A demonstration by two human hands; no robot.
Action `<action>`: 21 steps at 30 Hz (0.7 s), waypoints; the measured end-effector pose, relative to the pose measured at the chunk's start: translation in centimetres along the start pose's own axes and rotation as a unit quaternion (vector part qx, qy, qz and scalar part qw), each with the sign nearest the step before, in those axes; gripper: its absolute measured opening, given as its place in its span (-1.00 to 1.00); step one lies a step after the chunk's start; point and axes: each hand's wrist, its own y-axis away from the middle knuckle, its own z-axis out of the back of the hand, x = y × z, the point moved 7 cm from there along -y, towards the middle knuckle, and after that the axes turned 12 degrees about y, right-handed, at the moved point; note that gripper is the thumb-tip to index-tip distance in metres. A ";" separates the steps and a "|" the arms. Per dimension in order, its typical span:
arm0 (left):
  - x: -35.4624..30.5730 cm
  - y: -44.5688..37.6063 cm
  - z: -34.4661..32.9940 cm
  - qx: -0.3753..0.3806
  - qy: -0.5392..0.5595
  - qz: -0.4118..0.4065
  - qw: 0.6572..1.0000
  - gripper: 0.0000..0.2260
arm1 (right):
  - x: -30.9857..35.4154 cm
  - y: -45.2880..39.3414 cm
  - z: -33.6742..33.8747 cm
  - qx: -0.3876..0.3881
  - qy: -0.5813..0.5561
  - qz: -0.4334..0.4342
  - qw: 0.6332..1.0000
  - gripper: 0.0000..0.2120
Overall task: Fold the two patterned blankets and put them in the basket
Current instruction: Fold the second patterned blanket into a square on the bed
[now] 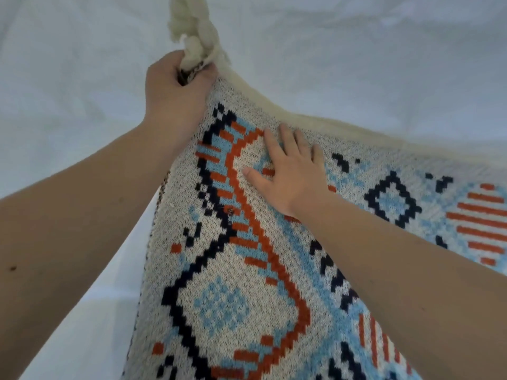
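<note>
A knitted patterned blanket (247, 283), cream with navy, orange and light blue diamond shapes, fills the lower right of the head view. My left hand (175, 91) grips its far corner, bunched together with cream tassels (192, 31) that stick up above my fist. My right hand (290, 174) lies flat on the blanket just right of that corner, fingers straight and spread. A cream fringe (343, 130) runs along the blanket's far edge. Only this one blanket shows, and no basket is in view.
A white sheet (68, 64) covers the surface under and around the blanket, with soft wrinkles at the back and left.
</note>
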 end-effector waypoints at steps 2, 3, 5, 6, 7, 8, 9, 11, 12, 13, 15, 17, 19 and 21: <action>-0.7 0.5 0.0 0.009 0.004 -0.001 1.000 -0.73 | -0.3 -0.2 0.1 0.007 -0.001 -0.002 1.000 -0.20; -1.1 0.9 -0.2 0.013 -0.003 -0.004 1.000 -0.75 | -0.3 -0.3 0.2 0.009 -0.005 -0.005 1.000 -0.20; -1.8 1.5 -0.7 0.034 -0.019 -0.007 0.999 -0.75 | -0.1 -0.2 0.8 -0.011 -0.041 -0.009 0.999 -0.21; -2.1 1.9 -1.0 0.047 -0.026 -0.006 0.999 -0.74 | 0.0 -0.1 1.8 -0.047 -0.081 -0.007 0.996 -0.23; -2.4 2.3 -1.4 0.059 -0.030 -0.001 0.998 -0.74 | 0.1 0.1 3.1 -0.095 -0.135 -0.004 0.986 -0.27; -2.8 2.7 -1.8 0.071 -0.029 0.005 0.997 -0.76 | -0.1 0.3 4.5 -0.144 -0.197 -0.003 0.970 -0.31; -3.2 3.2 -2.3 0.083 -0.024 0.009 0.996 -0.78 | -0.4 0.3 5.8 -0.177 -0.259 -0.008 0.950 -0.35; -3.9 4.4 -3.2 0.114 -0.009 0.011 0.993 -0.85 | -1.1 0.0 7.7 -0.183 -0.379 -0.021 0.907 -0.39; -4.0 5.1 -3.7 0.137 -0.009 0.016 0.990 -0.85 | -1.2 0.0 8.3 -0.174 -0.435 -0.021 0.883 -0.41; -4.1 5.8 -4.1 0.157 -0.010 0.021 0.987 -0.84 | -1.2 0.0 9.0 -0.170 -0.475 -0.013 0.863 -0.44; -3.6 6.9 -4.3 0.180 -0.006 0.038 0.983 -0.80 | -0.8 0.3 9.8 -0.160 -0.492 0.008 0.856 -0.56; -3.3 7.3 -3.9 0.180 0.032 0.059 0.981 -0.77 | -0.6 0.8 10.3 -0.146 -0.459 0.019 0.876 -0.68; -3.1 7.5 -3.5 0.182 0.062 0.084 0.978 -0.72 | -0.8 1.0 10.8 -0.132 -0.432 0.024 0.892 -0.74; -3.3 7.6 -3.4 0.195 0.072 0.088 0.974 -0.66 | -1.0 1.0 11.3 -0.112 -0.420 0.027 0.900 -0.77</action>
